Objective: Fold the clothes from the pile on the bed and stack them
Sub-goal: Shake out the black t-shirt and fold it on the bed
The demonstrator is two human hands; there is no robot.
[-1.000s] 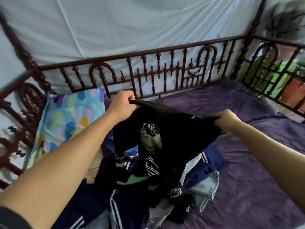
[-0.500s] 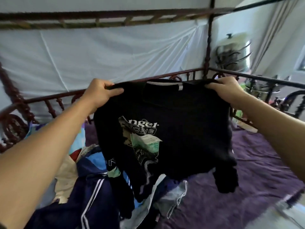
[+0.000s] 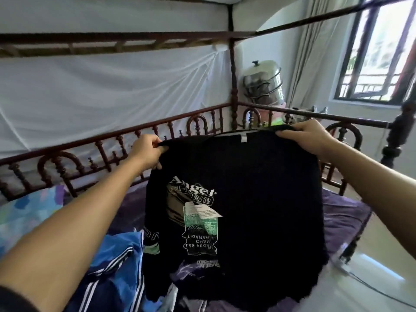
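Our count:
We see 2 hands (L hand (image 3: 147, 152), R hand (image 3: 308, 137)), 1 black tee (image 3: 258, 199), 1 clothes pile (image 3: 117, 266), 1 pillow (image 3: 27, 212), 1 steel pot (image 3: 263, 84), 1 window (image 3: 380, 48).

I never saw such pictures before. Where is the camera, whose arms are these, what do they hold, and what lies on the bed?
No machine here: a person wears a wide-angle camera on the head, looking forward and down, so both bare arms are their own. The left hand and the right hand each grip a shoulder of a black shirt, which hangs spread in the air, print toward the camera. Below, on the bed's purple sheet, lies a pile of clothes, blue with white stripes where it shows. A colourful pillow lies beside the dark wooden bed rail.
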